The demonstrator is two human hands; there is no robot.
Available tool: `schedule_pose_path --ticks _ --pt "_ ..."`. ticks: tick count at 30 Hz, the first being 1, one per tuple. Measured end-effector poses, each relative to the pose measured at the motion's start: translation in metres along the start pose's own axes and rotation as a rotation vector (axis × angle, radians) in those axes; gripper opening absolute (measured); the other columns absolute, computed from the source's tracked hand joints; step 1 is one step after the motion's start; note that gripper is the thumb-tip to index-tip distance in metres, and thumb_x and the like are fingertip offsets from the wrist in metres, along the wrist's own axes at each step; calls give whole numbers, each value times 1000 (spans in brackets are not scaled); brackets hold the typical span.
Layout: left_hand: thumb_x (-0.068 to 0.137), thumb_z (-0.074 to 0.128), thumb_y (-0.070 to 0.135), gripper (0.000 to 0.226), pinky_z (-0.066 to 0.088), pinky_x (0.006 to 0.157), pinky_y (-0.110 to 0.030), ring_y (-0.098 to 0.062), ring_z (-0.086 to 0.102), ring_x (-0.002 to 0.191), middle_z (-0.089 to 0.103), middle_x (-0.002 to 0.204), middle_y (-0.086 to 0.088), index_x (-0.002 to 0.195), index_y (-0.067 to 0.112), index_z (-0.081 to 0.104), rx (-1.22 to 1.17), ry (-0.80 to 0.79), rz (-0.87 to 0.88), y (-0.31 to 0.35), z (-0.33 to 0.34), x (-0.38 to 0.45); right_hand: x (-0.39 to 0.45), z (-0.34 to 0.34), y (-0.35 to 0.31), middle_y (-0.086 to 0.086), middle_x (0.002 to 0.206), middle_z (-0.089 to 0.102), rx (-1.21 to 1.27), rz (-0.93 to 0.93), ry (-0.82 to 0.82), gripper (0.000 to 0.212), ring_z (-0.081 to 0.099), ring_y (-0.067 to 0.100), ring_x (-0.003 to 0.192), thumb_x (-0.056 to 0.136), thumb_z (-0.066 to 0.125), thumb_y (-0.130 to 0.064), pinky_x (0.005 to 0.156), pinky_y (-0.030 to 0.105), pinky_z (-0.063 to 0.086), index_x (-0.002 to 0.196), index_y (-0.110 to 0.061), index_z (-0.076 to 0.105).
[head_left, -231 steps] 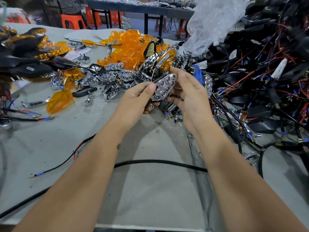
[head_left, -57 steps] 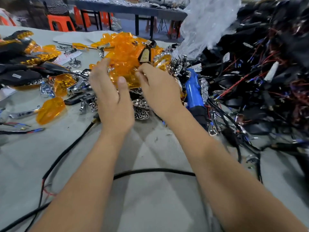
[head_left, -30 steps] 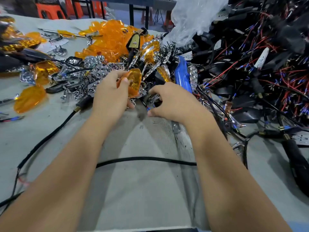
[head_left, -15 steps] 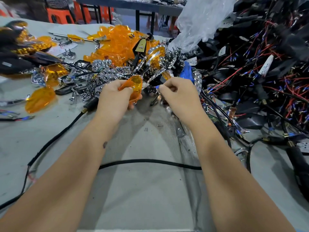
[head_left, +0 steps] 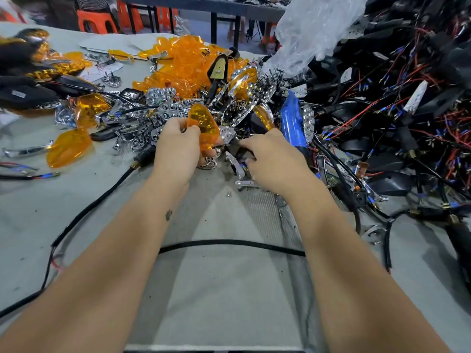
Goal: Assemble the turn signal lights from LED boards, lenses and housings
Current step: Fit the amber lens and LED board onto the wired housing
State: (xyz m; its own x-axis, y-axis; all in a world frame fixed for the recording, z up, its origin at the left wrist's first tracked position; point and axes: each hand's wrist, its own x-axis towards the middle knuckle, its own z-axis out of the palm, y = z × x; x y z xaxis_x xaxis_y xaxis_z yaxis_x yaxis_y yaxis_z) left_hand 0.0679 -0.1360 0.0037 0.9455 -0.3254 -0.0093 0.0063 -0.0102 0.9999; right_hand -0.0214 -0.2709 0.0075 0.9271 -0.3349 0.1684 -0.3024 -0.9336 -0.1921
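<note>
While the left hand pinches an amber lens in curled fingers, right hand fingers curled among chrome parts, grip unclear.

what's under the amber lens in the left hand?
Under the amber lens, which the left hand grips, a chrome reflector piece sticks out at its right edge, with loose chrome parts below. Whatever lies directly beneath is covered by lens and fingers.

Near table bare except black cable crossing between forearms. Ahead blocked: chrome reflector heap, amber lens pile. Right side choked by wire harness tangle. Left gap beside loose amber lens.
</note>
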Motion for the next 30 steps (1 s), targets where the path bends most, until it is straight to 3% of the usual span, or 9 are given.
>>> schedule_pose_path --ticks 4,12,15,18,21,23,25,28,30 --pt "103 40 10 19 38 39 -13 4 54 42 73 67 11 105 25 52 35 -6 28 0 1 -2 3 2 -2 6 108 63 0 37 73 21 44 29 115 98 58 -24 87 39 39 114 -23 71" --pt "93 56 0 30 49 49 -17 -6 65 55 74 85 -4 97 30 53 32 -56 55 -1 -1 -4 3 -4 1 4 103 68 176 152 370 20 51 26 106 101 53 -19 92 37 40 103 -20 73" --pt "97 52 2 27 48 44 -18 -7 65 51 72 85 -4 97 29 56 15 -67 53 -1 -1 -5 1 -6 2 2 101 61 473 194 455 15 53 11 80 101 53 -19 77 31 44 101 -18 68" --pt "98 52 4 27 42 39 -16 -2 56 42 68 80 -1 95 30 59 69 -81 90 -1 -1 -5 -1 -8 5 -7 80 60 631 206 500 12 49 1 66 99 59 -23 65 16 38 90 -20 67" --pt "94 54 -6 28 53 54 -16 -7 68 59 72 86 -6 92 19 66 -33 -134 32 2 2 -7 -2 -10 5 -13 66 57 693 231 507 19 50 -4 58 96 64 -28 58 9 39 79 -21 66" --pt "89 56 -12 30 58 69 -19 -12 72 80 72 99 -10 87 14 71 -54 -151 -7 5 3 -8 -1 -9 5 -7 63 58 678 246 512 33 53 -1 60 99 60 -33 58 15 39 74 -12 64" --pt "85 52 -12 31 59 79 -24 -18 70 97 70 106 -10 86 11 72 -84 -142 -26 6 5 -8 0 -9 5 5 72 64 713 265 521 41 61 8 70 101 54 -35 66 31 45 76 -4 65" --pt "92 56 4 15 59 85 -28 -21 72 97 74 98 -10 94 3 71 -187 -134 -45 6 7 -7 2 -8 4 -1 98 64 736 268 524 7 57 -7 76 94 64 -26 69 9 42 93 -22 69" --pt "94 63 9 10 59 82 -26 -15 73 84 76 84 -4 91 5 72 -204 -129 -31 5 11 -3 2 -7 2 1 103 59 724 235 537 12 55 -9 75 91 68 -17 72 5 41 102 -21 70"
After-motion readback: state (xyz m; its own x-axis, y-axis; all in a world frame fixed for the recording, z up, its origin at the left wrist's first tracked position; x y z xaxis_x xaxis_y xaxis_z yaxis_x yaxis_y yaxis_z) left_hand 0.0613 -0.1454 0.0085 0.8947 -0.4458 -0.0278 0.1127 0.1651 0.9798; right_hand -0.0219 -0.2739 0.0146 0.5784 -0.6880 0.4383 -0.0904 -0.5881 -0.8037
